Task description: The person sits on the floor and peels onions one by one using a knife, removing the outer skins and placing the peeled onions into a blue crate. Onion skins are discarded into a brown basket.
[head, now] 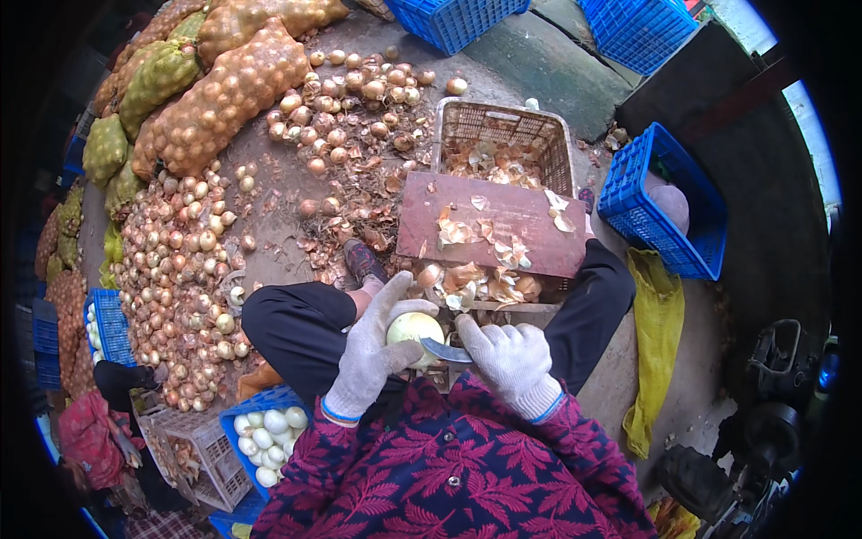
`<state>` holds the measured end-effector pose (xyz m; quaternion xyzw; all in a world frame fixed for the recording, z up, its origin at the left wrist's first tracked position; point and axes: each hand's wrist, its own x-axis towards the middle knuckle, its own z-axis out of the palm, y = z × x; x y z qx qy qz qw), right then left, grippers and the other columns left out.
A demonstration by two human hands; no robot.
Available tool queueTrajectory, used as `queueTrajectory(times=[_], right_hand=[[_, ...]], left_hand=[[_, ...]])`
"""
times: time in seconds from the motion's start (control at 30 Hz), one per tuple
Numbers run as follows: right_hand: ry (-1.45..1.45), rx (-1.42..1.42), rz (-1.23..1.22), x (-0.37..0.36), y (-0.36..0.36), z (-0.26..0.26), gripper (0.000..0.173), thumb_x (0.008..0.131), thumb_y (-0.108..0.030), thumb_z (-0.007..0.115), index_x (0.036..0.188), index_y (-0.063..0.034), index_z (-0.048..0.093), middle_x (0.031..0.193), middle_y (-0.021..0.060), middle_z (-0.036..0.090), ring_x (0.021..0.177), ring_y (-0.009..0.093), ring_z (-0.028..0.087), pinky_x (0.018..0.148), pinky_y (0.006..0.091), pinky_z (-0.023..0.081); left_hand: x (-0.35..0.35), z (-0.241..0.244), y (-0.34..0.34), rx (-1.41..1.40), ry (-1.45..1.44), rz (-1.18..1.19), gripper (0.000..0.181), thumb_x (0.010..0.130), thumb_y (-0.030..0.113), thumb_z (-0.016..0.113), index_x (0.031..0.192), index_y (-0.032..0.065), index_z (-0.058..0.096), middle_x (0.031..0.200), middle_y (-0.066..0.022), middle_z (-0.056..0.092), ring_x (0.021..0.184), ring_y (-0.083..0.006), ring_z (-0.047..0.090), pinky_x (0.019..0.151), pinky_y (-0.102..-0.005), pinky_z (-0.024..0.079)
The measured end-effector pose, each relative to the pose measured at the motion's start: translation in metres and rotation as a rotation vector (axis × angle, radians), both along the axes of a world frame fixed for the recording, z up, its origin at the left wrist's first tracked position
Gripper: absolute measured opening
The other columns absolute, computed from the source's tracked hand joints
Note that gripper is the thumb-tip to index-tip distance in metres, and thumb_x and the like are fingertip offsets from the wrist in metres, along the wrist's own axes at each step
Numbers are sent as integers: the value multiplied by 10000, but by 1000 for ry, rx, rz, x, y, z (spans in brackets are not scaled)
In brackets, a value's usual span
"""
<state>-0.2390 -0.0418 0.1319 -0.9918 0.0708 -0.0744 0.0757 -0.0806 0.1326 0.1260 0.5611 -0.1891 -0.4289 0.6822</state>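
Note:
In my gloved left hand [369,357] sits a pale, peeled-looking onion [412,330], held between thumb and fingers above my lap. My right hand [506,357], also in a whitish knit glove, grips a small knife; its handle is hidden in the fist. The curved knife blade [446,351] lies against the lower right side of the onion. Just beyond my hands stands a plastic crate [567,128] holding onion skins [495,162]. A reddish board [465,202] lies across the crate, with loose peels on top. Unpeeled onions and skins show at the crate's near end.
Left of me, a blue crate [232,431] holds white peeled onions [269,438]. Unpeeled onions [175,269] cover the floor, with full mesh sacks [222,101] behind. At right are a blue crate [663,202] and a yellow sack [653,350]. Another person [101,438] sits at far left.

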Motion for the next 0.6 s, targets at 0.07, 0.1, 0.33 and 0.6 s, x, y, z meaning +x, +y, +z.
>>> queueTrajectory(times=[0.07,0.1,0.33,0.6], right_hand=[[17,191,-44,-3,7,-8,375,907,-272,654,1273,-193,630,767,-23,638,648,182,688,586,382,516],[21,292,-58,0,13,-8,364,920,-267,657,1277,-201,630,780,-14,650,654,195,692,590,390,521],[523,1860,-431,5,8,18,320,1062,-302,601,1191,-36,724,715,29,701,484,76,558,471,244,454],[-24,1199,-367,27,27,9,294,981,-262,741,1216,-86,734,808,73,773,695,133,749,666,273,566]], left_hand=[[7,2,-2,42,-78,-44,961,843,166,782,1651,-2,289,1360,-185,670,1222,-220,638,1094,-338,488],[11,3,-2,71,-110,-63,975,834,152,780,1655,-4,277,1362,-182,671,1235,-224,632,1112,-342,476],[9,-20,-2,65,-139,0,1087,802,32,793,1686,11,161,1491,-186,583,1351,-236,568,1144,-339,453],[12,-21,9,138,-435,-100,1244,706,-62,815,1714,99,103,1568,-209,499,1463,-316,487,1206,-397,409]])
